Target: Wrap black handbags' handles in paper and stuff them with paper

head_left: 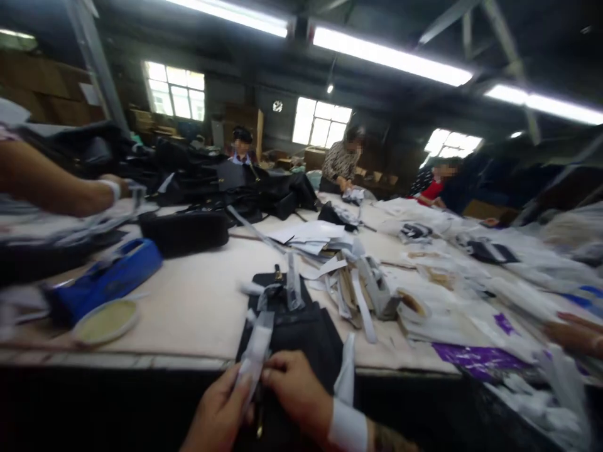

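Observation:
A black bag (301, 333) lies at the table's front edge, its lower part hanging over toward me. My left hand (219, 402) is closed on a whitish translucent plastic wrapping strip (259, 342) that stands up over the bag. Close beside it, my right hand (294, 380) has its thumb and fingers pinched together at the strip's edge; what they hold, if anything, is hidden. A white band is around my right wrist. Another clear plastic strip (293, 282) lies on the bag's top near a small gold-coloured fitting.
A blue tape dispenser (113, 276) and a tape roll (107, 321) are to the left. Grey dispenser (377, 285), papers (315, 235) and plastic bags (471, 301) lie right. Black bags (188, 229) are piled behind. Co-workers' arms reach in from both sides; several people work across the table.

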Available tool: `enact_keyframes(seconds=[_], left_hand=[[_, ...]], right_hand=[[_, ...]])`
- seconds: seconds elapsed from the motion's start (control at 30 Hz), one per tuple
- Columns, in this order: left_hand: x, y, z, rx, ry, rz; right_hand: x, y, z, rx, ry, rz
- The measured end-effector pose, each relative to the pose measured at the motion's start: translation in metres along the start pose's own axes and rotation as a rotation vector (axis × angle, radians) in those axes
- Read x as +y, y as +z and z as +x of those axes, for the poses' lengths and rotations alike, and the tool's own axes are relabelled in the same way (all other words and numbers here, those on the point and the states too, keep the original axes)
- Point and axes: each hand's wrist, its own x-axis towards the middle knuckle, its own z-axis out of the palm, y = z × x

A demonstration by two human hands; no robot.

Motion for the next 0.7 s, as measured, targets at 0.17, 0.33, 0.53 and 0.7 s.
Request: enact_keyframes(seconds=[0.17, 0.33, 0.53, 0.7], left_hand=[[0.009, 0.005, -0.011, -0.026, -0.047, -0.113], [0.008, 0.006, -0.014, -0.068, -0.063, -0.165], [0.009, 0.008, -0.016, -0.075, -0.042, -0.175], [0.01, 0.011, -0.018, -0.047, 0.003, -0.034]], right_hand=[[0.001, 0.002, -0.004, 0.029, 0.091, 0.165], [0.005, 0.004, 0.0, 0.02, 0.177, 0.14], [-0.006, -0.007, -0.01, 0.038, 0.179, 0.218], [-0.018, -0.007, -0.024, -0.138, 0.292, 0.559]])
